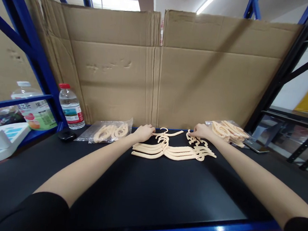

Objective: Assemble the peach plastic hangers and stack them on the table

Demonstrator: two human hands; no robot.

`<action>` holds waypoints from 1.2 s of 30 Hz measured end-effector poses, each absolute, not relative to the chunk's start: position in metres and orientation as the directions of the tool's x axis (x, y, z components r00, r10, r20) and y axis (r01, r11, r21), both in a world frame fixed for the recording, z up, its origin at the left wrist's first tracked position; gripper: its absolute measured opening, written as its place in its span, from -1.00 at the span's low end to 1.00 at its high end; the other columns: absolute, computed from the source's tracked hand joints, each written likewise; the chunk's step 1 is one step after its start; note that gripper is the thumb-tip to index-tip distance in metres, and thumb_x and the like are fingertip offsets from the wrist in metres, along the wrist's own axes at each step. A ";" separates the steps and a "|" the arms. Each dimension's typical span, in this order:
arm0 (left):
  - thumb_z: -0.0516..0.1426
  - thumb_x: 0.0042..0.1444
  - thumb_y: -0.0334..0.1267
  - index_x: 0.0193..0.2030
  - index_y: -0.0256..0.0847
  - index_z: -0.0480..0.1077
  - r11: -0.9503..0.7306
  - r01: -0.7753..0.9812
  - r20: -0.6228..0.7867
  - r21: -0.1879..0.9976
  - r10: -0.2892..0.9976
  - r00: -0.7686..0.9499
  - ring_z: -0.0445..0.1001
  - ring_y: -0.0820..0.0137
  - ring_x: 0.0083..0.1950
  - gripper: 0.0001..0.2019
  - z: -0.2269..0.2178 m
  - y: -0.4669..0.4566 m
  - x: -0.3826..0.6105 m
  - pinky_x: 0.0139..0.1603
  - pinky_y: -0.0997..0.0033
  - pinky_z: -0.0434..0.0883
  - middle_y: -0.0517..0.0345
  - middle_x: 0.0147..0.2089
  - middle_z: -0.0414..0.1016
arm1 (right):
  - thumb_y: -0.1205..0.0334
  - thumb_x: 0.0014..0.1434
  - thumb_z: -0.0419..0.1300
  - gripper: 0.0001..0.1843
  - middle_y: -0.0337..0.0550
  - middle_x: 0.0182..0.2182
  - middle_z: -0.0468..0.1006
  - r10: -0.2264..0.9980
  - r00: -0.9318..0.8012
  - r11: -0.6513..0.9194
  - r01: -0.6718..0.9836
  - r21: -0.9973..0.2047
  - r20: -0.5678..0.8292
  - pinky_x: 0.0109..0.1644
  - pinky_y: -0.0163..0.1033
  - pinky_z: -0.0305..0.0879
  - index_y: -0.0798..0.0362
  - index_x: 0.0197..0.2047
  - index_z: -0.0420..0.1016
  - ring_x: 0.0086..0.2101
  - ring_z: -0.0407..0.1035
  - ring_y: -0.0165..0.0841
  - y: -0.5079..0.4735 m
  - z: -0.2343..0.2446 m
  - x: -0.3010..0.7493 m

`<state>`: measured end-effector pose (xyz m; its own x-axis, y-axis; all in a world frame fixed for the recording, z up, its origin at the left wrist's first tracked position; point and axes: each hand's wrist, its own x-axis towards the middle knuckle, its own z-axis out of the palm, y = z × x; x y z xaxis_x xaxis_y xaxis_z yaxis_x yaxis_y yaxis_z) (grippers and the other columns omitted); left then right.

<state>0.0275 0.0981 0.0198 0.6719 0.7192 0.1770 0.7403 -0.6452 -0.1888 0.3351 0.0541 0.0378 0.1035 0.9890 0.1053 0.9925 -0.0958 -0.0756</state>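
Note:
My left hand point(145, 133) pinches the left arm of the farthest cream plastic hanger point(175, 133), which lies at the back of the black table. Several more cream hangers point(179, 156) are laid in overlapping rows just in front of it, hooks pointing away from me. My right hand point(202, 131) has its fingers closed at the far end of a row of small curved cream pieces point(203, 150) to the right of the hangers. Its fingertips meet one small curved piece point(188, 135), partly covered by the hand.
A clear bag of cream parts point(112, 132) lies left, and a pile of bagged cream parts point(228, 132) right, beside a phone point(256, 146). A black mouse point(67, 135) and a red-capped water bottle point(70, 107) stand far left. Cardboard point(115, 69) walls the back.

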 end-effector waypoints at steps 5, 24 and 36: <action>0.12 0.26 -0.21 0.03 -0.28 0.36 -0.640 0.748 0.221 -0.176 0.715 0.664 0.46 0.25 -0.04 -0.74 0.017 0.098 0.032 -0.05 0.11 0.46 0.00 0.02 0.42 | 0.01 0.09 0.20 -0.67 0.04 -0.41 0.63 0.984 0.085 -0.069 0.992 -0.104 0.158 -0.32 -0.30 0.30 0.11 -0.41 0.61 -0.31 0.51 -0.19 0.054 0.036 0.323; 0.11 0.27 -0.21 0.01 -0.29 0.36 -0.632 0.775 0.368 0.009 0.722 0.585 0.49 0.29 -0.10 -0.75 0.019 0.089 0.024 -0.09 0.15 0.48 0.02 -0.04 0.45 | 0.25 0.12 0.19 -0.85 -0.09 -0.32 0.63 0.957 0.010 0.062 0.969 -0.238 0.289 -0.20 -0.33 0.34 0.07 -0.29 0.59 -0.28 0.50 -0.31 0.054 0.035 0.310; 0.02 0.28 -0.35 -0.13 -0.28 0.32 -0.627 0.760 0.507 0.171 0.718 0.478 0.49 0.29 -0.20 -0.91 0.031 0.078 0.021 -0.18 0.26 0.42 0.03 -0.18 0.49 | 0.16 0.14 0.15 -0.77 -0.03 -0.36 0.64 0.951 0.106 -0.031 0.967 -0.251 0.290 -0.30 -0.32 0.31 0.10 -0.35 0.58 -0.31 0.51 -0.26 0.045 0.033 0.338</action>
<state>0.0214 0.0783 0.0314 0.4780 0.7176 0.5065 0.7603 -0.6268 0.1706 0.3375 0.0447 0.0327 0.1055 0.9511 0.2902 0.9674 -0.0307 -0.2513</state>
